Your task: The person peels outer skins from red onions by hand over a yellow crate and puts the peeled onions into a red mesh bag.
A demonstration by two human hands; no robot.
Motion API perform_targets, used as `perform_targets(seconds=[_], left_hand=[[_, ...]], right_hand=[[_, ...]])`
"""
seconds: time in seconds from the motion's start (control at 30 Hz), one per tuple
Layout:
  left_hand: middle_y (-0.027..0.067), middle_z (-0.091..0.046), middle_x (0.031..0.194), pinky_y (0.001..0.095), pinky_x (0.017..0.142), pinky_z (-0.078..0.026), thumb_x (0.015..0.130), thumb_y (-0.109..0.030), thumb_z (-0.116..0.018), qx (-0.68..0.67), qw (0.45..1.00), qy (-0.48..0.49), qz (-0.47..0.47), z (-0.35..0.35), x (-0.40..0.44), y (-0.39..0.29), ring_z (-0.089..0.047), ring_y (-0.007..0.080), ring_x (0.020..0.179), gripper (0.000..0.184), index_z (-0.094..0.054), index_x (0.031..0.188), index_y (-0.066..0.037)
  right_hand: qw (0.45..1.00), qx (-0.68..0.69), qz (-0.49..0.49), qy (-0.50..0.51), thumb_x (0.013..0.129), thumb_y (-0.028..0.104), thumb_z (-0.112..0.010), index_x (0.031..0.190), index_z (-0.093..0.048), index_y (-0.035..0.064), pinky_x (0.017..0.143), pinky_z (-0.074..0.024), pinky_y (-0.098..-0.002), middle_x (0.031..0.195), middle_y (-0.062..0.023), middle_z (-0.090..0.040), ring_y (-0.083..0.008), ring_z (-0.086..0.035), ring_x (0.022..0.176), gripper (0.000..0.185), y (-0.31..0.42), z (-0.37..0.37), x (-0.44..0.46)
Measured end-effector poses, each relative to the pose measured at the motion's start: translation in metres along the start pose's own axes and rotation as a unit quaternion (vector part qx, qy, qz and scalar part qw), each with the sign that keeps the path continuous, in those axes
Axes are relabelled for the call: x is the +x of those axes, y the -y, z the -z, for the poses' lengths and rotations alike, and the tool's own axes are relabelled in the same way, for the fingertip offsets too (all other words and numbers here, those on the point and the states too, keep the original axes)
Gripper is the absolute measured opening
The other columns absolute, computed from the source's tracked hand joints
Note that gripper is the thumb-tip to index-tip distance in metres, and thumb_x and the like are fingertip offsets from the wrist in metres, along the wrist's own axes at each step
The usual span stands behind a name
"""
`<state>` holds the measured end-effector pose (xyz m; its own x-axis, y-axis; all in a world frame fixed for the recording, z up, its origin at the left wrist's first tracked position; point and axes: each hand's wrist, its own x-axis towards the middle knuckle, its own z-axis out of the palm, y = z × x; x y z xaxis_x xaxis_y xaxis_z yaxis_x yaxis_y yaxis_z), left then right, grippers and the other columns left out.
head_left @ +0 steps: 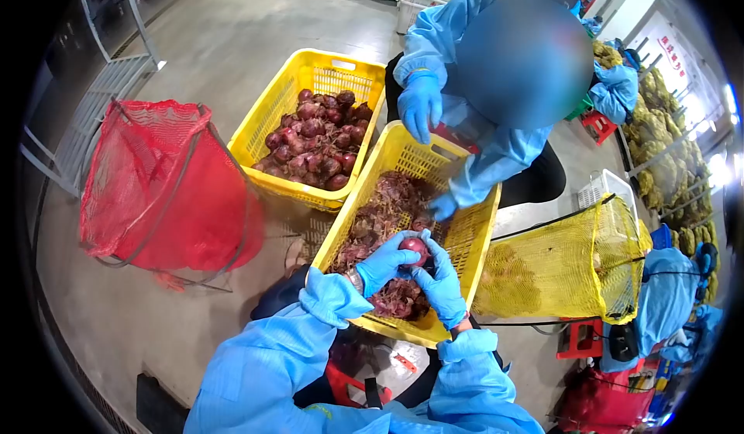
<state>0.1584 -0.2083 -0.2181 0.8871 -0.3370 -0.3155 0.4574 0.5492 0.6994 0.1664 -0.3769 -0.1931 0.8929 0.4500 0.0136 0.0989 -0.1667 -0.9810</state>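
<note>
Blue sleeves point(260, 360) reaching up from bottom edge; left hand point(383, 263) and right hand point(442, 285) angling inward near frame centre, both gripping red onion point(415, 251) above yellow crate point(470, 242).

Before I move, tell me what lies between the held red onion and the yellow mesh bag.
The right hand, then the side wall of the yellow crate, lie between the red onion and the yellow mesh bag in the head view.
</note>
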Motion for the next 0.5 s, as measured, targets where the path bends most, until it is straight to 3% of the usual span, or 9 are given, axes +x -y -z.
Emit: perform_targets(seconds=[0.27, 0.3, 0.33, 0.4, 0.43, 0.5], left_hand=[[0.0069, -0.056, 0.118, 0.0319, 0.072, -0.054, 0.080, -0.019, -0.064, 0.024, 0.997, -0.059, -0.037, 0.005, 0.005, 0.009, -0.060, 0.0195, 0.103, 0.054, -0.045, 0.131, -0.015], [0.0078, -0.057, 0.116, 0.0302, 0.068, -0.054, 0.078, -0.016, -0.064, 0.009, 0.997, -0.054, -0.048, 0.002, 0.004, 0.005, -0.062, 0.0197, 0.098, 0.049, -0.048, 0.124, -0.015], [0.0082, -0.057, 0.115, 0.0295, 0.066, -0.054, 0.077, -0.015, -0.064, 0.007, 0.997, -0.044, -0.059, 0.001, 0.002, -0.001, -0.063, 0.0198, 0.095, 0.050, -0.048, 0.124, -0.016], [0.0083, -0.058, 0.112, 0.0280, 0.061, -0.054, 0.075, -0.014, -0.064, -0.025, 0.997, -0.026, -0.065, -0.001, -0.002, -0.010, -0.064, 0.0199, 0.089, 0.051, -0.048, 0.123, -0.016], [0.0087, -0.058, 0.121, 0.0296, 0.058, -0.054, 0.076, -0.015, -0.063, -0.047, 0.994, -0.014, -0.101, 0.001, 0.000, -0.009, -0.064, 0.0218, 0.093, 0.050, -0.048, 0.125, -0.014], [0.0083, -0.056, 0.123, 0.0323, 0.064, -0.056, 0.077, -0.013, -0.064, -0.105, 0.990, -0.017, -0.091, 0.000, -0.003, -0.012, -0.064, 0.0232, 0.096, 0.053, -0.047, 0.127, -0.017]], right_hand=[[0.998, -0.069, 0.003, -0.001, 0.083, 0.004, -0.069, 0.141, -0.041, 0.0014, 0.104, -0.0397, -0.0311, 0.140, -0.0126, -0.047, -0.0206, -0.049, 0.122, 0.064, 0.012, 0.001, 0.000], [0.997, -0.079, 0.001, -0.002, 0.083, 0.004, -0.069, 0.140, -0.041, 0.0015, 0.103, -0.0403, -0.0312, 0.138, -0.0122, -0.048, -0.0202, -0.050, 0.121, 0.063, 0.010, 0.001, -0.001], [0.999, -0.013, -0.023, -0.027, 0.084, 0.004, -0.070, 0.137, -0.044, 0.0012, 0.102, -0.0417, -0.0312, 0.133, -0.0107, -0.051, -0.0190, -0.051, 0.118, 0.059, 0.006, -0.002, -0.002], [0.999, -0.023, -0.010, -0.040, 0.086, 0.005, -0.068, 0.135, -0.047, 0.0015, 0.099, -0.0427, -0.0298, 0.128, -0.0086, -0.053, -0.0163, -0.052, 0.114, 0.053, -0.001, 0.001, -0.002], [0.999, -0.006, -0.015, -0.046, 0.088, 0.005, -0.067, 0.135, -0.047, 0.0020, 0.099, -0.0427, -0.0294, 0.126, -0.0074, -0.054, -0.0151, -0.052, 0.112, 0.051, 0.000, 0.001, 0.000], [0.999, 0.003, 0.001, -0.052, 0.090, 0.002, -0.063, 0.135, -0.047, 0.0012, 0.102, -0.0414, -0.0294, 0.135, -0.0073, -0.052, -0.0159, -0.051, 0.116, 0.048, -0.003, 0.002, 0.004]])
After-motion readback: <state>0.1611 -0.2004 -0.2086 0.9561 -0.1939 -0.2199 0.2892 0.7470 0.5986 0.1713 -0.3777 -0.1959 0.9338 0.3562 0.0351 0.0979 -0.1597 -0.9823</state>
